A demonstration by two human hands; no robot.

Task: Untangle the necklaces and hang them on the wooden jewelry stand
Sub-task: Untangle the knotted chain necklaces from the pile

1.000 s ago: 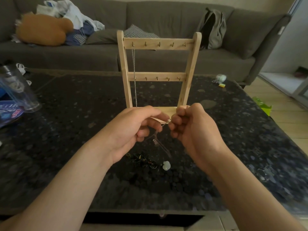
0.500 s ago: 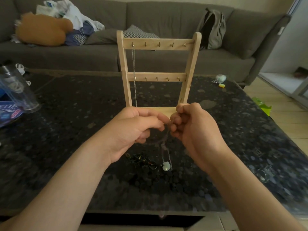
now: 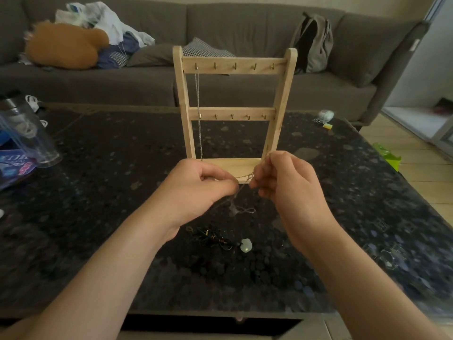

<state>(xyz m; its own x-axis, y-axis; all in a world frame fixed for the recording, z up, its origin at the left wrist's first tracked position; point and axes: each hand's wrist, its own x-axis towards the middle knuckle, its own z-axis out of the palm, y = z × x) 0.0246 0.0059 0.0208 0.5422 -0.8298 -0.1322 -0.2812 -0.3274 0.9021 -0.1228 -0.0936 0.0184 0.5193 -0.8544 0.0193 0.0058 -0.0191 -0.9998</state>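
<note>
A long grey sofa (image 3: 245,28) fills the back of the room, with an orange plush cushion (image 3: 63,45) and a heap of clothes (image 3: 110,23) at one end and a grey backpack (image 3: 315,42) slumped at the other. In front of it stands a dark speckled table (image 3: 98,192). On the table's left edge there is a clear plastic container (image 3: 27,133).

The wooden jewelry stand (image 3: 232,66) stands upright in the middle of the table, with two crossbars that each carry a row of small hooks. A silver necklace (image 3: 198,114) hangs from the leftmost hook of the top bar, straight down to the base.

The person holds both hands up just in front of the stand's base, close together but apart. The left hand (image 3: 196,190) has its fingers curled in, with thumb and forefinger pinching one end of a thin chain (image 3: 244,177). The right hand (image 3: 286,185) pinches the other end, its fingers curled too. The chain runs nearly taut between them. The rest of it dangles below in a blurred loop above the tabletop.

On the table under the hands lies a dark tangle of necklaces (image 3: 210,238). A small pale pendant (image 3: 245,245) lies just beside it on the right.
</note>
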